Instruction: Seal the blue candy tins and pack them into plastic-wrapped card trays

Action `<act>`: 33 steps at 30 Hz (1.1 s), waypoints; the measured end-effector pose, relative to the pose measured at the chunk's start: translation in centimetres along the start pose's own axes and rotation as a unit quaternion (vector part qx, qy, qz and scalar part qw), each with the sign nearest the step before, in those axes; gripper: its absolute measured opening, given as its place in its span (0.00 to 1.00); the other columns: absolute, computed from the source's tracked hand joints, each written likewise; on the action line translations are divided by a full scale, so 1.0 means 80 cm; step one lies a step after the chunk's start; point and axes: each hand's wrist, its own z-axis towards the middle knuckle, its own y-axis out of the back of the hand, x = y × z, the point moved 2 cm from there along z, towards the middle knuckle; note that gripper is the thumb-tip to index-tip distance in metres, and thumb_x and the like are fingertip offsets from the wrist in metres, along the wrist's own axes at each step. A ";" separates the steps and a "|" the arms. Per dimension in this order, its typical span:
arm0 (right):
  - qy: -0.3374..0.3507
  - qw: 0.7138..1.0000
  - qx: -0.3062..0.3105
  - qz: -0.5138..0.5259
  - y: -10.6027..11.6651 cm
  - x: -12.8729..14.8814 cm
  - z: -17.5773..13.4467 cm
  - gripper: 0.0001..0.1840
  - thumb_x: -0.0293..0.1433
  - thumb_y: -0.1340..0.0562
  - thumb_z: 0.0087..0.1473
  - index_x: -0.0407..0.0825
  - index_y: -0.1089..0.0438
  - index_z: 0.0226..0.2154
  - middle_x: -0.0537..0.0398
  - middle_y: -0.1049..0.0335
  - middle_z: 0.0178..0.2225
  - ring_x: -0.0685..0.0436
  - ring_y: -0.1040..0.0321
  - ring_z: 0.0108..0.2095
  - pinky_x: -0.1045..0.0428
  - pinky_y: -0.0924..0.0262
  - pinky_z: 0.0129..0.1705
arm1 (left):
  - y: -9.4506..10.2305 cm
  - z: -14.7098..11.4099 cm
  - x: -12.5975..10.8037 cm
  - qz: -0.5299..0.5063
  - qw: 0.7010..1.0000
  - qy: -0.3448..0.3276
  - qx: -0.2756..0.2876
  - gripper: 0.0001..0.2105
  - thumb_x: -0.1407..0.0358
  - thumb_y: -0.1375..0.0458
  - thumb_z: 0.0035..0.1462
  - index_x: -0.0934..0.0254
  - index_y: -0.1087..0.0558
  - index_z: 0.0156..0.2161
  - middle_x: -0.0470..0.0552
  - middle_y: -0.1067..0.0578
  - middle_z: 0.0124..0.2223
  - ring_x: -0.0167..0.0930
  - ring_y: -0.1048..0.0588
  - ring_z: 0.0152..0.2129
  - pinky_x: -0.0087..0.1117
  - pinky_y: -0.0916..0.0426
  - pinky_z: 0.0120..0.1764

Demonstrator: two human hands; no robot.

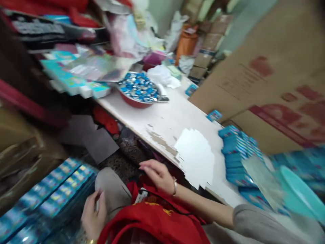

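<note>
My left hand [93,214] is low at the left, by my grey-clad knee, beside the rows of small blue boxes. Its fingers are loosely curled, tips apart, with nothing visible between them. Over the red cloth [154,217] on my lap hovers my right hand [159,174], fingers stretched out and holding nothing, close to the table edge. White card sheets [196,154] lie in a fanned pile on the table [137,118] nearby. Packed blue boxes [61,189] stand at the lower left. Motion blurs parts of the view.
A red bowl [135,102] full of blue-and-silver wrapped pieces stands farther along the table. Stacked blue packs [235,159] and a turquoise basin [301,193] are at the right. A large cardboard carton [266,84] rises behind them. Flat packs [73,81] overhang the table's left edge.
</note>
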 end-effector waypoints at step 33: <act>0.013 0.934 -0.321 -0.154 0.317 -0.190 -0.269 0.14 0.31 0.44 0.60 0.55 0.24 0.41 0.54 0.23 0.41 0.41 0.37 0.41 0.43 0.40 0.44 | -0.348 -0.010 -0.471 0.209 0.575 -0.417 0.673 0.27 0.46 0.47 0.57 0.65 0.28 0.53 0.56 0.24 0.48 0.38 0.26 0.45 0.36 0.31 0.47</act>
